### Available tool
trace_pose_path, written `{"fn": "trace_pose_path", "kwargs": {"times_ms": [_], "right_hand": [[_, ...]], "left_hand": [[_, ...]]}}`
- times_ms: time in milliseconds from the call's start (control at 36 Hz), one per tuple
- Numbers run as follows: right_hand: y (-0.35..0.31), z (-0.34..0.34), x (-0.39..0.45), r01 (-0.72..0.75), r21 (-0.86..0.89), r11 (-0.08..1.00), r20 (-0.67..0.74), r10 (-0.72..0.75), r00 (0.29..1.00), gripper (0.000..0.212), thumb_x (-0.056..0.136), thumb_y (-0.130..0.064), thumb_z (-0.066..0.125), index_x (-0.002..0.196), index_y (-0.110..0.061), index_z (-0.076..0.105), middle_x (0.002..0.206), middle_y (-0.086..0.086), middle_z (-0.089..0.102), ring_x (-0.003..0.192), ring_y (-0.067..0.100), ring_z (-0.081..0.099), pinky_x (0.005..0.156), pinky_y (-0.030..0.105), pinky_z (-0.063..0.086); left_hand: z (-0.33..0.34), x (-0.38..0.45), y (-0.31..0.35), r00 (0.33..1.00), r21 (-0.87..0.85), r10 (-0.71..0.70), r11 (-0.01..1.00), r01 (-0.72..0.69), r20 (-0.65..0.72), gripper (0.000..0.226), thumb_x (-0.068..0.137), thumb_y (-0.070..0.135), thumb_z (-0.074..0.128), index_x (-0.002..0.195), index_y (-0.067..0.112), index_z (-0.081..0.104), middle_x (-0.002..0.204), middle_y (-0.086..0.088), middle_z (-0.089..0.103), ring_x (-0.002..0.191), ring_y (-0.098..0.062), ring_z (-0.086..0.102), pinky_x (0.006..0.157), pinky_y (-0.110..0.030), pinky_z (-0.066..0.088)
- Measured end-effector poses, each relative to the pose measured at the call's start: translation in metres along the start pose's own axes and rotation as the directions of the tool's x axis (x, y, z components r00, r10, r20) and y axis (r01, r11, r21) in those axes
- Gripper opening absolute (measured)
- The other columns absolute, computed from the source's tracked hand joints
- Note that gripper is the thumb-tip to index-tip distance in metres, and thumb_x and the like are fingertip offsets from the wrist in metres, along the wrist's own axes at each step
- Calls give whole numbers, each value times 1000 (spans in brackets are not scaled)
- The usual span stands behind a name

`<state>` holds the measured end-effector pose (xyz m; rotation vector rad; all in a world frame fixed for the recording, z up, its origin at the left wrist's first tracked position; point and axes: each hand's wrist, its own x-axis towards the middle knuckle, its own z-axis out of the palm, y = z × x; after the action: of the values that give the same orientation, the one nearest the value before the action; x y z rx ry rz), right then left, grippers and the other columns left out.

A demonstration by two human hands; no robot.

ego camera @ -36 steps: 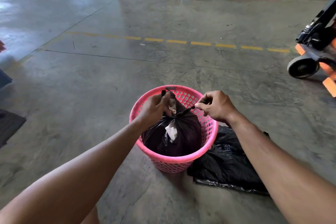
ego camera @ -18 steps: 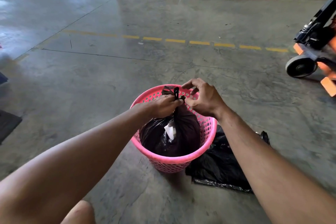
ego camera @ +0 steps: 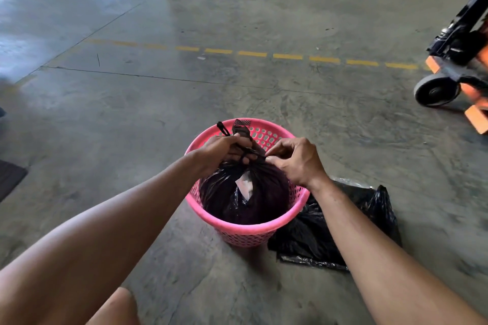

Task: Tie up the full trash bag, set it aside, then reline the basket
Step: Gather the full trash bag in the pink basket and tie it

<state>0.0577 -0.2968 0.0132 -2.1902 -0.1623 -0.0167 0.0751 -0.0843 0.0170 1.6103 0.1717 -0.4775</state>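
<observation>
Tying is under way: the left hand [ego camera: 227,149] grips the gathered neck of the full black plastic trash bag [ego camera: 245,192], which sits inside the round pink perforated basket [ego camera: 248,232] on the concrete floor [ego camera: 184,103]. The right hand [ego camera: 295,161] pinches a twisted strand. Next, the knot needs cinching; the flat spare black liner [ego camera: 351,221] lies right of the basket.

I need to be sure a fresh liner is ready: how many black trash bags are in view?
2. The full trash bag sits inside the pink basket, its neck held by both hands. A spare bag lies flat on the floor beside the basket, partly hidden behind the right forearm.
</observation>
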Motion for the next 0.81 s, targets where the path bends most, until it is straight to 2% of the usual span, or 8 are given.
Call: {"fn": "trace_pose_path", "kwargs": {"times_ms": [83, 194, 389, 472, 528, 611, 722, 806], "right_hand": [[4, 20, -14, -35, -19, 999, 124, 37, 992, 11, 72, -14, 83, 75, -23, 79, 74, -6, 77, 72, 11, 72, 72, 26, 57], [2, 44, -19, -88, -55, 995, 102, 93, 990, 4, 71, -15, 82, 75, -17, 80, 69, -13, 71, 67, -5, 61, 62, 7, 44], [-4, 58, -15, -102, -94, 990, 21, 105, 994, 9, 69, -16, 76, 65, -22, 70, 70, -4, 72, 71, 13, 64, 67, 23, 41], [-3, 57, -16, -100, -57, 993, -18, 99, 995, 15, 70, -17, 74, 77, -26, 64, 69, -13, 64, 71, 11, 63, 69, 24, 45], [-4, 56, -18, -34, -16, 999, -55, 33, 998, 30, 70, -23, 76, 96, -26, 62, 78, -14, 65, 76, 11, 64, 72, 25, 49], [-9, 55, -20, 106, -24, 994, -75, -108, 991, 44, 70, -32, 78, 109, -32, 57, 90, -10, 66, 78, 8, 64, 74, 20, 49], [-14, 53, -17, 155, 28, 988, -105, -151, 983, 21, 75, -24, 77, 95, -26, 71, 78, -8, 76, 71, -2, 69, 71, 25, 55], [-14, 48, -15, 86, 118, 989, -155, -67, 986, 10, 75, -16, 79, 84, -19, 77, 73, -13, 75, 69, -10, 68, 70, 16, 54]], "left_hand": [[0, 1, 0, 998, -45, -62, 997, 63, 25, 34, 104, 23, 43, 115, 3, 68, 112, -27, 73, 81, -26, 68, 72, -25, 57], [2, -3, 8, 988, -11, -133, 991, 134, 80, 35, 102, 26, 48, 123, 7, 67, 105, -15, 74, 78, -17, 68, 60, -19, 53], [-2, -4, 21, 992, 45, -61, 997, 56, 110, 31, 96, 29, 51, 109, 3, 63, 96, -24, 71, 74, -28, 74, 63, -23, 55], [0, -16, 38, 977, 276, -11, 960, -49, 211, 36, 92, 24, 54, 120, 0, 55, 109, -18, 58, 98, -28, 64, 86, -30, 57], [1, -24, 50, 967, 583, -2, 798, -152, 255, 41, 102, 21, 50, 140, 5, 51, 132, -4, 51, 116, -19, 56, 102, -29, 48], [6, -26, 58, 959, 838, 86, 470, -277, 269, 44, 105, 31, 44, 147, 16, 46, 144, -5, 51, 129, -22, 51, 96, -21, 34], [3, -22, 45, 911, 923, 227, 96, -372, 344, 32, 88, 18, 51, 119, 14, 59, 114, -11, 67, 103, -33, 66, 82, -31, 47], [0, -28, 33, 894, 939, 299, -20, -342, 332, 43, 78, 19, 53, 120, 24, 61, 113, -3, 71, 96, -32, 71, 75, -44, 58]]}}
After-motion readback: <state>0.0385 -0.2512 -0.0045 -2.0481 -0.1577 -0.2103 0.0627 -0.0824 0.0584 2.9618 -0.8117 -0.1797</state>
